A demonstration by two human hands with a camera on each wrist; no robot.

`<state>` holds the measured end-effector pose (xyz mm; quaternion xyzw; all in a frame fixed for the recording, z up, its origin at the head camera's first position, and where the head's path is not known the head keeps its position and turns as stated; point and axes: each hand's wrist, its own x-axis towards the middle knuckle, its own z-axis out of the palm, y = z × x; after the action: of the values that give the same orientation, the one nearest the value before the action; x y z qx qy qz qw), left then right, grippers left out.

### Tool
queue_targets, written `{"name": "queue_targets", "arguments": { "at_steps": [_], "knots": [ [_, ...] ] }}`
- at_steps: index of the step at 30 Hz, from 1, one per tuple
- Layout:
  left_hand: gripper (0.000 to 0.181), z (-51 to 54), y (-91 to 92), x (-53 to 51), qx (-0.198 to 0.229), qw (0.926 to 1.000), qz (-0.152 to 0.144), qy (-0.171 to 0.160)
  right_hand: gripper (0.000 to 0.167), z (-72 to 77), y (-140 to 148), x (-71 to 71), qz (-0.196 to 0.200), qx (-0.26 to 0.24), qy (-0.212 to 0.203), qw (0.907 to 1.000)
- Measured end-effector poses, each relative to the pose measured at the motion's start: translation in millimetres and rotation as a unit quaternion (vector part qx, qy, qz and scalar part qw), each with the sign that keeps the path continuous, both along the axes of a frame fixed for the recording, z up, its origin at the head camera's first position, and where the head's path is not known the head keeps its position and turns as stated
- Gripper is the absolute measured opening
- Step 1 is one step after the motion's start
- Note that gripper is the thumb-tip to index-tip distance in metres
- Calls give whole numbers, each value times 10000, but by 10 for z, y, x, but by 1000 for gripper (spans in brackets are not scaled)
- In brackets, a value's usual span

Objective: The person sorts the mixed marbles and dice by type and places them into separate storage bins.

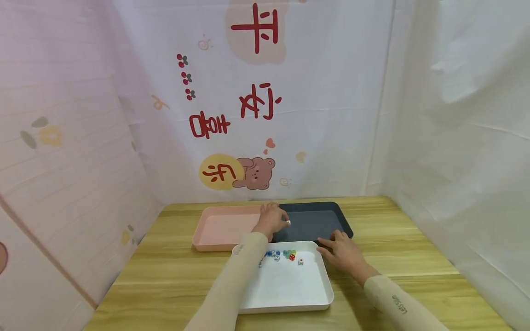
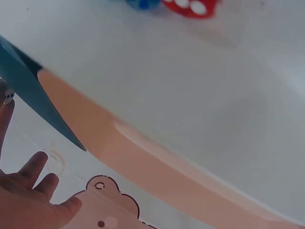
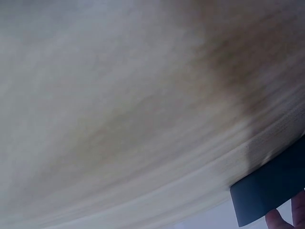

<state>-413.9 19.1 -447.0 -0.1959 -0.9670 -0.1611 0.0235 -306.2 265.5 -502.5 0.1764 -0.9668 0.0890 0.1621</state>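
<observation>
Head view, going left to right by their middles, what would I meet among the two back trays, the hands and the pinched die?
Pink tray → left hand → white die pinched by it → dark gray tray → right hand.

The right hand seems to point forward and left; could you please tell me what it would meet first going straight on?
Most likely the dark tray, whose near edge lies right in front of the right hand; depth is unclear, so they may be touching.
</observation>
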Motion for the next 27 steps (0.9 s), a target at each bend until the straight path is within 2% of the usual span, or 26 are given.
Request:
{"name": "queue_targets", "arguments": {
  "at_steps": [4, 7, 10, 13, 16, 19, 27],
  "knots": [
    [25, -30, 6, 22, -212, 9997, -39, 129, 39, -19, -38, 17, 65, -65, 83, 9999],
    [38, -50, -31, 36, -219, 9996, -42, 199, 39, -16, -46, 29, 57, -97, 126, 9999],
    [44, -52, -99, 42, -24, 9999, 7, 100, 39, -13, -45, 38, 17, -114, 139, 9998],
    [46, -36, -192, 54, 204, 9996, 124, -140, 39, -9, -50, 51, -29, -124, 83, 9999],
    [45, -18, -301, 60, 220, 9994, 156, -211, 40, -13, -61, 56, -82, -135, 39, 9999],
    [40, -12, -405, 70, 211, 9997, 15, -128, 39, -32, -65, 62, -78, -138, 107, 9998],
    [21, 16, -707, 158, 786, 9959, -415, 189, 38, -74, -59, 46, 36, -202, 293, 9994]
  ]
}}
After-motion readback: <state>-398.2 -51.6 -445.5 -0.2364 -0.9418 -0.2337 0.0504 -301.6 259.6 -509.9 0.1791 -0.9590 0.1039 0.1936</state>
